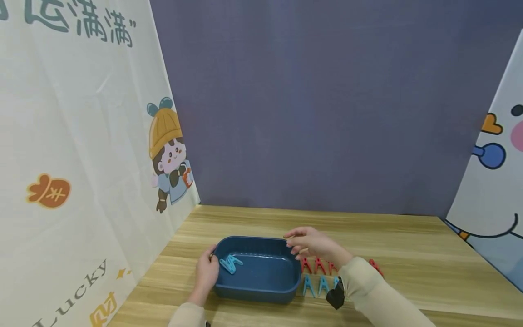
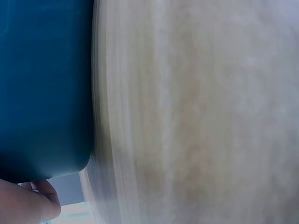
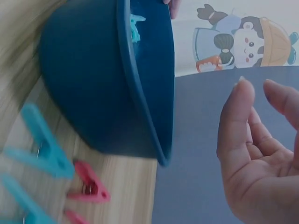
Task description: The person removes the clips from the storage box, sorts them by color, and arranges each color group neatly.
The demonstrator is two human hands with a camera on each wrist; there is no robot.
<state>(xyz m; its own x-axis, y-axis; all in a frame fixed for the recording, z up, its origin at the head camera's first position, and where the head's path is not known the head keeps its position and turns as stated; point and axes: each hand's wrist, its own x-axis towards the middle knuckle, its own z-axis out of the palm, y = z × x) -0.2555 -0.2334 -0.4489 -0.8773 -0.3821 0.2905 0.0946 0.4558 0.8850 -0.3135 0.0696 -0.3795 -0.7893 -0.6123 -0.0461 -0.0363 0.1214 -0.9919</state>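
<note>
A dark blue plastic basin [image 1: 257, 294] sits on the wooden table. My left hand [image 1: 207, 271] grips its left end, thumb at the rim; in the left wrist view, curled fingers [image 2: 46, 192] show at the basin's corner. Light-blue clothespins [image 1: 231, 263] lie inside the basin toward the left. Over the right rim hovers my right hand [image 1: 314, 244], its fingers loosely bent and a gap between thumb and fingertips, holding nothing in the right wrist view.
Right of the basin, red clothespins [image 1: 320, 266] form a row behind light-blue clothespins [image 1: 308, 286]; my right forearm covers part of both rows. Another red clothespin [image 1: 376, 267] lies beyond the forearm. A grey-blue backdrop [image 1: 310, 113] rises behind the table [image 1: 408, 254], with printed cloths at the sides.
</note>
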